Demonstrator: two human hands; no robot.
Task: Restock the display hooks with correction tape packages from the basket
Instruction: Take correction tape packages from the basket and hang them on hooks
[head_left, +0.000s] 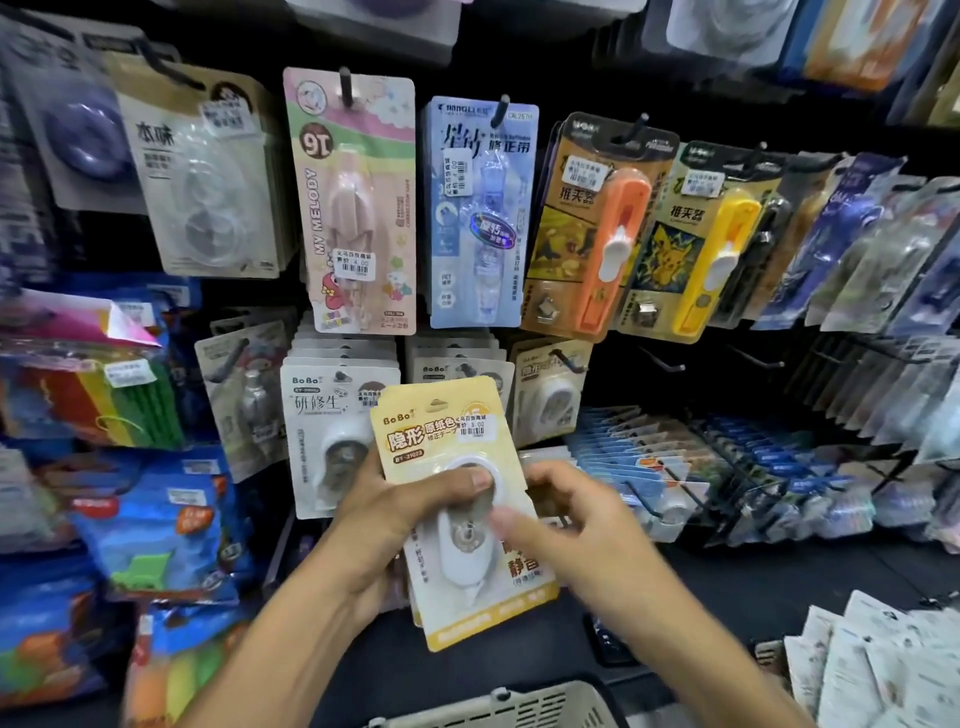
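My left hand (387, 525) grips a small stack of yellow BoBo correction tape packages (457, 483) from the left, thumb across the white blister. My right hand (566, 525) is on the stack's right side, its fingers curled round the edge of the packages, and it looks blurred. The stack is held upright in front of the lower row of display hooks, where white BoBo packages (332, 410) hang in full rows. A bare hook (662, 361) sticks out to the right of them. The basket (519, 704) shows at the bottom edge, below my arms.
The upper hooks carry a pink My Melody package (358, 208), a blue tape package (480, 213) and orange and yellow clip pushers (613, 228). Colourful packs (104, 395) fill the left shelves. Flat card stock (883, 665) lies at the lower right.
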